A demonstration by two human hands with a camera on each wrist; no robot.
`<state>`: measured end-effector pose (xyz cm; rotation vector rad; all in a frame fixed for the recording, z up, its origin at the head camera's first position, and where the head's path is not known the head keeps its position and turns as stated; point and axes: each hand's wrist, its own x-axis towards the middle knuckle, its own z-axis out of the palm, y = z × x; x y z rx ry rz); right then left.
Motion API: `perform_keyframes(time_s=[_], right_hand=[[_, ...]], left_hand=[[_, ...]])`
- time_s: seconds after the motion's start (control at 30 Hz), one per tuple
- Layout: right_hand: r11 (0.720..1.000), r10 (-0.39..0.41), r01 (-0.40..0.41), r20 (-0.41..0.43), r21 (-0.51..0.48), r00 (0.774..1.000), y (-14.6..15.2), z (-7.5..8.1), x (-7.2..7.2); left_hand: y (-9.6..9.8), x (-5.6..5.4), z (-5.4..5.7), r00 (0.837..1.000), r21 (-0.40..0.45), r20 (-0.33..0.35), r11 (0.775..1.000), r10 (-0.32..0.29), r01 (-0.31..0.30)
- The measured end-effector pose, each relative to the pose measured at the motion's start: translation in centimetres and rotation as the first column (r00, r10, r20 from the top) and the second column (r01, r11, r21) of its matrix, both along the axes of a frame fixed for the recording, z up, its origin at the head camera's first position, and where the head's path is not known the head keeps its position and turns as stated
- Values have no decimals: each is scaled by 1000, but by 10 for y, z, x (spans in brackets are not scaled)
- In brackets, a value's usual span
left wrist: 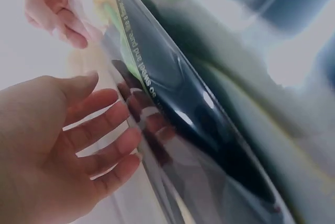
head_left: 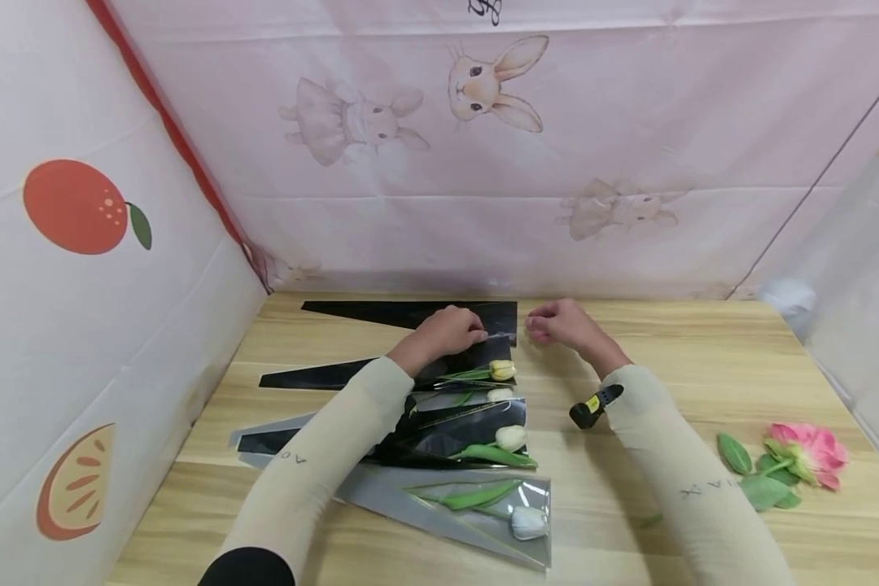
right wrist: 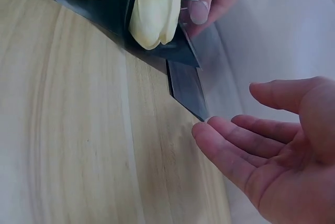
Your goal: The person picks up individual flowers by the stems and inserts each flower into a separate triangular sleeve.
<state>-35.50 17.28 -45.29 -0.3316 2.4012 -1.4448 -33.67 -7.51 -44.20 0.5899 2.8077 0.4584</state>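
Observation:
My left hand (head_left: 450,332) is over the black flower sleeves at the back of the table. In the left wrist view its loosely bent fingers lie along the edge of a glossy sleeve (left wrist: 172,93) with printed lettering. A yellow tulip (head_left: 502,370) lies in the sleeve just in front of that hand. Behind is another black sleeve (head_left: 366,310), partly covered by the hand, no flower showing. My right hand (head_left: 567,324) is right of these sleeves. In the right wrist view its extended fingertips are right at the corner of the rear sleeve (right wrist: 187,85), thumb apart.
Nearer on the wooden table (head_left: 579,521) lie a black sleeve with a white tulip (head_left: 511,439) and a grey clear-fronted sleeve with another white tulip (head_left: 529,522). A pink flower (head_left: 813,456) with leaves lies at the right. Printed fabric walls (head_left: 439,236) stand behind and left.

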Motion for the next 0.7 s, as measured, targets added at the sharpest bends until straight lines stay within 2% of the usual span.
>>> perform_keyframes(time_s=[0.33, 0.57, 0.7], right_hand=[[995, -18, 34, 164, -96, 986, -2, -2, -10], [987, -8, 48, 256, -151, 967, -6, -1, -14], [987, -9, 59, 312, -151, 950, -9, 1, -17]], left_hand=[[-11, -25, -1, 990, -112, -136, 993, 20, -36], [-14, -35, -8, 980, -295, -199, 954, -9, -51], [-14, -40, -10, 980, -316, -198, 947, 1, -65]])
